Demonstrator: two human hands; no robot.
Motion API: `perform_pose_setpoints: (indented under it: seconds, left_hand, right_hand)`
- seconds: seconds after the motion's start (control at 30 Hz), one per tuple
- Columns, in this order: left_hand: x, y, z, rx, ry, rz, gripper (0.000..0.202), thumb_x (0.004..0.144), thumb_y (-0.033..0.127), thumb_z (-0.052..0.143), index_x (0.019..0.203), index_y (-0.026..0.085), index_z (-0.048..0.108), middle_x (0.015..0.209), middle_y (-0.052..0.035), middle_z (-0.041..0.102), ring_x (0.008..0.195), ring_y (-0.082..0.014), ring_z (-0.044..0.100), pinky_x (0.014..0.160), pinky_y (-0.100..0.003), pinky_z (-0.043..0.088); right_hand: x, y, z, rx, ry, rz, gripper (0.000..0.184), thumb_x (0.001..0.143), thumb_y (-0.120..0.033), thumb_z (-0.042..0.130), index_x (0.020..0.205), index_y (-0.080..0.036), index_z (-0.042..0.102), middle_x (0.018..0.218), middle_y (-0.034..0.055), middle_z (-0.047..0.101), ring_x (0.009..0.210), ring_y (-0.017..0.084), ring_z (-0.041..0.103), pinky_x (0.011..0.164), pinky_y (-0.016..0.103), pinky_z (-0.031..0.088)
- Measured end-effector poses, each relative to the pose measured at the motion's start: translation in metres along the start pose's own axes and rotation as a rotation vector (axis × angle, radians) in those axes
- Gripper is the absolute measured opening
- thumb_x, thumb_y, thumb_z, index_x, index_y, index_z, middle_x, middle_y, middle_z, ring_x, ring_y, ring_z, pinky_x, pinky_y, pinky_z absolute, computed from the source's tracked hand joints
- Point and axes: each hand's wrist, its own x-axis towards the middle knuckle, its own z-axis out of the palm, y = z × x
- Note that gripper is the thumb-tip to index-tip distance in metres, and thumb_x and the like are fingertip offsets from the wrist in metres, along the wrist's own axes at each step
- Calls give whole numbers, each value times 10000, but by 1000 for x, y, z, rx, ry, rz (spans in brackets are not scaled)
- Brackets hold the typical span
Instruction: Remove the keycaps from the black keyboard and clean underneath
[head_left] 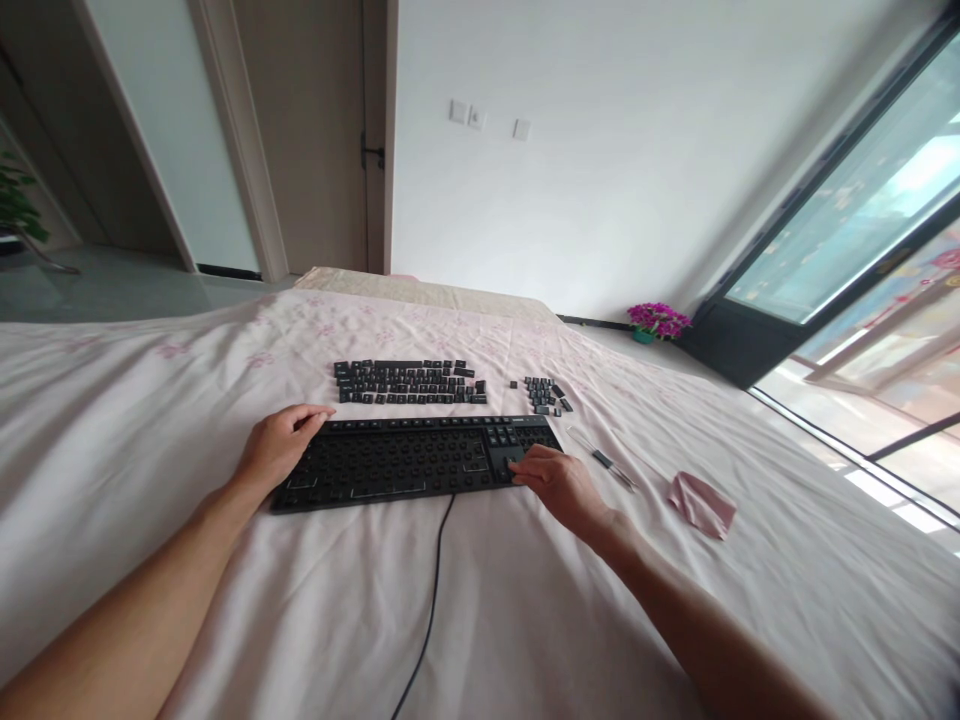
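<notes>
A black keyboard (405, 458) lies on the bed, most of its main block and number pad stripped to bare key posts. Caps still sit on the small navigation cluster (502, 437) and along the top row. My left hand (281, 445) grips the keyboard's left end, fingers together over its far corner. Over the arrow keys, my right hand (551, 478) is closed in a pinch on a small black keycap (511, 463), which the fingertips partly hide. Beyond the keyboard, loose black keycaps (412, 382) are laid out in rows, with a smaller group of number-pad keycaps (540, 393) to the right.
A slim tool with a black grip and wire ends (602, 458) lies right of the keyboard, near a folded pink cloth (703, 505). The keyboard's cable (437, 590) runs toward me over the wrinkled bedsheet (525, 620). Purple flowers (658, 320) stand by the wall.
</notes>
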Motion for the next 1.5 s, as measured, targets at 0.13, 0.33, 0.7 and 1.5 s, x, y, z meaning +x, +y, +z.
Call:
perform_pose_setpoints:
  seconds: [0.13,0.33,0.7,1.5]
  left_hand:
    - [0,-1,0,-10,-5,5,358,840,457,484,1014,258,726,1085,-1,735,1017,-214,652,887,-257,448]
    - [0,0,0,-17,-3,-5,342,835,450,492,999,265,728,1075,8,736,1018,-210,651,875,-249,446]
    - [1,-3,1,-4,4,-5,341,835,454,498,1015,276,726,1077,14,736,1006,-206,655,856,-252,447]
    - [-1,1,1,4,11,5,353,841,449,482,1013,264,729,1079,8,737,1006,-214,655,882,-258,451]
  right_hand:
    - [-1,-1,1,35,-1,-1,302,935,-357,522,797,-220,754,792,33,661,719,143,614,654,231,426]
    - [0,3,0,97,6,59,221,894,-323,578,810,-230,761,821,25,688,738,157,634,681,251,442]
    - [-5,-8,1,-199,-30,27,260,951,-254,489,847,-228,726,811,22,653,686,135,595,594,248,370]
    - [-12,-11,6,-247,48,51,218,948,-268,511,1010,-282,720,950,12,671,863,148,609,646,236,414]
